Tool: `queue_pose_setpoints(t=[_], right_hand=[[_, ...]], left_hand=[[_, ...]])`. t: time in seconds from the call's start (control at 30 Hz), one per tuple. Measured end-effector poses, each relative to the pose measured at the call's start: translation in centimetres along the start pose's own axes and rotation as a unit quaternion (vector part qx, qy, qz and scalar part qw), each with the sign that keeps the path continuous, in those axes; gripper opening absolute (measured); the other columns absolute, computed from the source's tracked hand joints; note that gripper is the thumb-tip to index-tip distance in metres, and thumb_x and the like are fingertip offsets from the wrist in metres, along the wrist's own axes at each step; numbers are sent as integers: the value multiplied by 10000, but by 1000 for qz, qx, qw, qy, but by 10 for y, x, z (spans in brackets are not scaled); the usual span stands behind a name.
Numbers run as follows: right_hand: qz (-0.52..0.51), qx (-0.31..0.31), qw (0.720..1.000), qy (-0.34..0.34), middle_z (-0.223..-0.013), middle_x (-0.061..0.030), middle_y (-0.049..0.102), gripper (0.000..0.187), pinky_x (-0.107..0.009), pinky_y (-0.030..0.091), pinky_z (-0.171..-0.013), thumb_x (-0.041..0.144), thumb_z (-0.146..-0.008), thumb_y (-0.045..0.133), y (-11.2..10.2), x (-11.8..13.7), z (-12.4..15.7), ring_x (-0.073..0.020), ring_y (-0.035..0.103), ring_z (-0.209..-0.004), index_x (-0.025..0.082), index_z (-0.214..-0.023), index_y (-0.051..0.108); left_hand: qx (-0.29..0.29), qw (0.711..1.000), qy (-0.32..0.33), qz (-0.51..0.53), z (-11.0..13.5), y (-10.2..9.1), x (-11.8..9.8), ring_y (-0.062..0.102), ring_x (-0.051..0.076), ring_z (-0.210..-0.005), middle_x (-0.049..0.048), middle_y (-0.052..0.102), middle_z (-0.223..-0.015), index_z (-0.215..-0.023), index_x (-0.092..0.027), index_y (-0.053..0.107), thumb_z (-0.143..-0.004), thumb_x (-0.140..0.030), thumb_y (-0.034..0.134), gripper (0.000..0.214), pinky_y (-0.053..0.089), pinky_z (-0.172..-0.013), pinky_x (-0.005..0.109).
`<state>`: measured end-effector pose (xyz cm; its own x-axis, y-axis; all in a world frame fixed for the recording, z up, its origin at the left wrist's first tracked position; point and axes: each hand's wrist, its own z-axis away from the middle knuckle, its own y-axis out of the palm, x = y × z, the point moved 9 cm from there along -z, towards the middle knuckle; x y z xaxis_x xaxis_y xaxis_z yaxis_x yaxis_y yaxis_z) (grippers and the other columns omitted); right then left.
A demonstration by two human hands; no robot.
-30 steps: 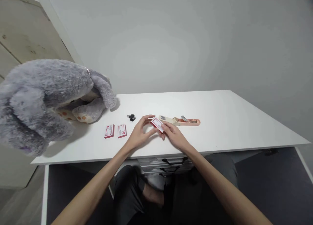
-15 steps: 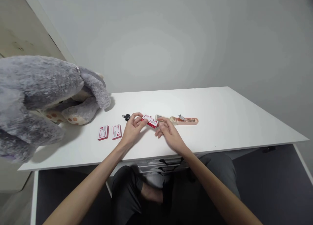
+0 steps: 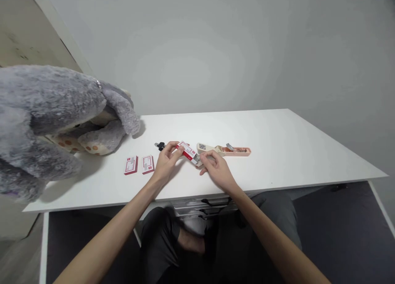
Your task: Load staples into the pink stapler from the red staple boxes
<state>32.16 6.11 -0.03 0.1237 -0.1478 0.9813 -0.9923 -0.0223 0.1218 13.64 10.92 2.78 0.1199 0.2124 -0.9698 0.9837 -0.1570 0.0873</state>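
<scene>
My left hand (image 3: 168, 160) grips a small red-and-white staple box (image 3: 187, 150) between thumb and fingers, tilted above the desk. From the box's right end a greyish inner tray (image 3: 196, 157) pokes out, and my right hand (image 3: 215, 168) pinches it with thumb and forefinger. Just behind the right hand lies a stapler (image 3: 236, 151), opened out flat, with a cream top part and a pink base; a metal piece sticks up from it. Two similar red-and-white boxes, a left one (image 3: 131, 164) and a right one (image 3: 147, 164), lie to the left of my left hand.
A black object with a metal tip (image 3: 160, 146), perhaps keys, lies behind my left hand. A large grey plush toy (image 3: 61, 123) takes up the left end of the white desk (image 3: 277, 144). Drawers with black handles (image 3: 216, 202) sit below the front edge, near my legs.
The inner tray now shows at the box's right end, where the box looked closed before. My right thumb and forefinger have come together on it, and the box has tilted more steeply.
</scene>
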Motion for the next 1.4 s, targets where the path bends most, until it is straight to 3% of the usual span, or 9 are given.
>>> queue_pose_setpoints(t=[0.2, 0.37, 0.53, 0.7, 0.83, 0.97, 1.07, 1.27, 1.4], right_hand=[[50, 37, 997, -38, -1319, -96, 683, 320, -324, 673, -596, 463, -912, 765, 9, 13, 6, -224, 736, -946, 265, -1163, 750], [138, 82, 983, -89, -1234, -102, 699, 224, -329, 639, -633, 443, -936, 758, 17, 21, 9, -234, 727, -957, 269, -1069, 810], [166, 116, 972, -122, -1251, -101, 683, 200, -326, 603, -737, 436, -967, 739, 22, 25, 11, -255, 677, -1152, 257, -1036, 796], [103, 72, 987, -96, -1298, -108, 677, 255, -398, 593, -932, 492, -976, 714, 8, 19, 6, -265, 646, -1240, 246, -983, 781], [80, 55, 992, -76, -1279, -104, 702, 284, -385, 596, -892, 524, -949, 736, 4, 15, 4, -268, 658, -1201, 252, -1014, 784], [75, 35, 995, -51, -1135, -87, 755, 330, -327, 573, -701, 543, -955, 713, 3, 9, 3, -216, 701, -911, 237, -1056, 784], [93, 12, 994, -51, -1072, -78, 774, 334, -334, 575, -744, 539, -956, 712, -1, 9, 2, -215, 702, -892, 221, -1009, 799], [167, 88, 978, -90, -1062, -61, 709, 326, -344, 558, -816, 402, -934, 765, 14, 14, 6, -203, 681, -911, 255, -1222, 812], [187, 93, 973, -97, -1036, -58, 705, 224, -335, 549, -787, 379, -936, 759, 16, 15, 7, -199, 657, -892, 243, -1105, 816]], left_hand=[[0, 1000, -13, 28, 1, -2, 2, 727, 250, -1130, 90, 782, -1184, -1045, -229, 673, -873, -566, 831, 411, 570, -1047, 427], [26, 998, -35, 40, 5, 4, 2, 754, 256, -1077, 100, 795, -1156, -1061, -224, 656, -854, -561, 851, 440, 595, -978, 415], [25, 997, -51, 54, 6, 4, 3, 776, 238, -973, 109, 799, -1140, -1044, -210, 634, -864, -580, 834, 458, 616, -852, 366], [10, 996, -59, 73, 6, 1, 4, 777, 229, -908, 132, 776, -1214, -1144, -222, 595, -864, -563, 839, 504, 595, -623, 289], [-17, 994, -65, 82, 5, -4, 7, 779, 227, -913, 142, 778, -1203, -1205, -213, 590, -842, -553, 865, 569, 626, -658, 302], [-3, 994, -69, 80, 5, 1, 7, 787, 241, -928, 152, 775, -1226, -1231, -209, 583, -852, -559, 856, 584, 634, -685, 318], [13, 996, -61, 70, 7, 5, 3, 787, 250, -956, 151, 771, -1243, -1235, -208, 584, -863, -549, 848, 570, 641, -723, 336], [-17, 994, -63, 87, 7, -1, 1, 795, 248, -966, 116, 783, -1198, -1201, -211, 606, -879, -521, 839, 505, 640, -827, 374], [-29, 991, -81, 105, 9, -1, 2, 799, 249, -939, 118, 788, -1166, -1200, -204, 609, -888, -482, 839, 477, 631, -810, 366]])
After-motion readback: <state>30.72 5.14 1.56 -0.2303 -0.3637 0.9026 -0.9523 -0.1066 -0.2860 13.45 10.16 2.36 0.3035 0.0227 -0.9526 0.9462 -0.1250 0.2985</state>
